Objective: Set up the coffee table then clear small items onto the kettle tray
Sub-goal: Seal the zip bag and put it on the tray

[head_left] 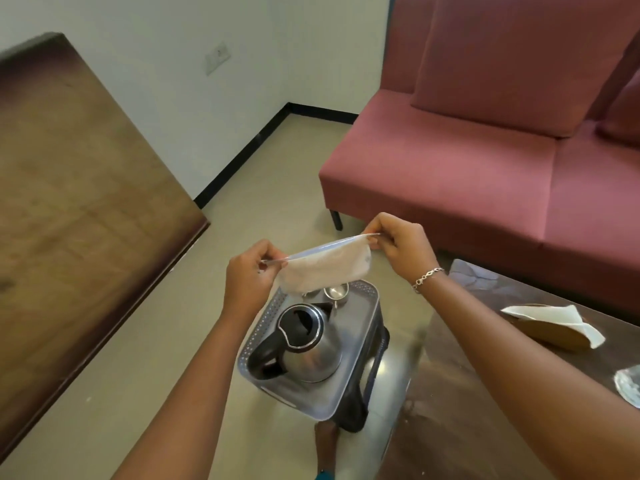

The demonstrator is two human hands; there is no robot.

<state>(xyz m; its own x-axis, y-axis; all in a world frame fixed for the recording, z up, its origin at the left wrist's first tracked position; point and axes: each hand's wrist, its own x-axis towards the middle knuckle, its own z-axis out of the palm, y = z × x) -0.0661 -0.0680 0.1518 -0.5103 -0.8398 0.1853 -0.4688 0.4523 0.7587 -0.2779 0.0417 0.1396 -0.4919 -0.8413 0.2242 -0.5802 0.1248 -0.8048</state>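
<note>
A clear zip bag (325, 268) with whitish contents hangs stretched between my hands above the tray. My left hand (247, 277) pinches its left top corner, and my right hand (398, 245) pinches the right top corner. Below it a grey plastic tray (346, 393) rests on a dark stool. On the tray stand a steel kettle (308, 348) with a black handle and a small steel cup (336, 294), partly hidden by the bag. The glass-topped coffee table (467, 393) lies to the right.
On the coffee table lie a brown paper packet with white tissue (557, 323), a crumpled clear wrapper (471, 275) and a glass item (628, 384) at the right edge. A maroon sofa (485, 161) stands behind. A large wooden table (69, 202) fills the left. My bare foot (325, 441) is below the tray.
</note>
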